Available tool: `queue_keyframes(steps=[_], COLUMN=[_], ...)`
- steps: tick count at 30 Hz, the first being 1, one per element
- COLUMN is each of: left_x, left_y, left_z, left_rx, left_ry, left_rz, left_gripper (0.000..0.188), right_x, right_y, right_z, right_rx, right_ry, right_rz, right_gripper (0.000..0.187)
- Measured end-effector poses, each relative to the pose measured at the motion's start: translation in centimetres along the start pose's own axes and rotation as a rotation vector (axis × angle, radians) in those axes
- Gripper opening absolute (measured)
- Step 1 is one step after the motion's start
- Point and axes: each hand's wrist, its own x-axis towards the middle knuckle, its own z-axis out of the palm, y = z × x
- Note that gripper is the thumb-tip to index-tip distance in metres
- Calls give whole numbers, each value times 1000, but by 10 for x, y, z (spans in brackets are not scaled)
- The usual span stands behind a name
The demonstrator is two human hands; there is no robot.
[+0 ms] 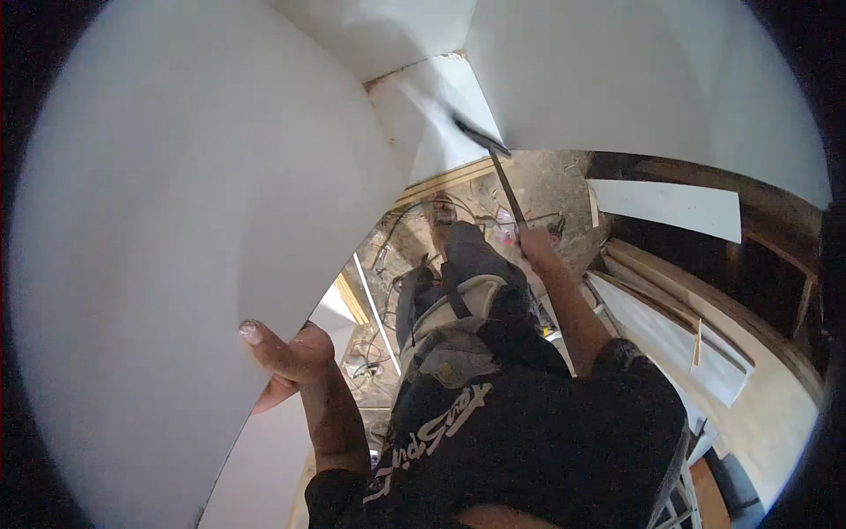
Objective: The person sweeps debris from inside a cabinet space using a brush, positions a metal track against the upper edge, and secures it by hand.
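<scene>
My left hand [304, 354] grips the edge of a large white panel [159, 220] that fills the left side of the view. Its thumb lies on the panel's near face, while the other fingers are mostly hidden behind the edge. In my right hand [538, 247] is a hammer [509, 187], held by the end of its long handle. The dark, narrow hammer head points up and away from me, close to the lower end of a white panel [442, 110] in the far corner.
Cables and scraps litter the dirty floor [551, 181] around my feet. Wooden strips [449, 181] run along the foot of the far panel. To the right are a white board [670, 207], leaning boards [674, 331] and a dark wooden frame [784, 295].
</scene>
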Motion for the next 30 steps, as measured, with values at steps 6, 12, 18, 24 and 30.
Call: queue_keyframes(steps=[6,12,18,24,30], left_x=[25,39,49,57,53], left_y=[38,53,59,62,64], left_z=[-6,-4,-8,-9,-8], left_rx=[-500,-678,-697,-709,-750], left_ry=[276,399,420,411,429], left_rz=[-653,-1029,-1113,-1134,-1137], left_gripper=[33,42,50,59,67], right_x=[149,227,180,167,148], right_y=[-136,-273,-328,-307,-315], right_z=[13,17,13,37,43], right_rx=[-690,323,294,200,163], right_ry=[165,251,198,194,134], right_rz=[-427,33,-57,-247,-278], right_gripper=[8,31,34,35,25])
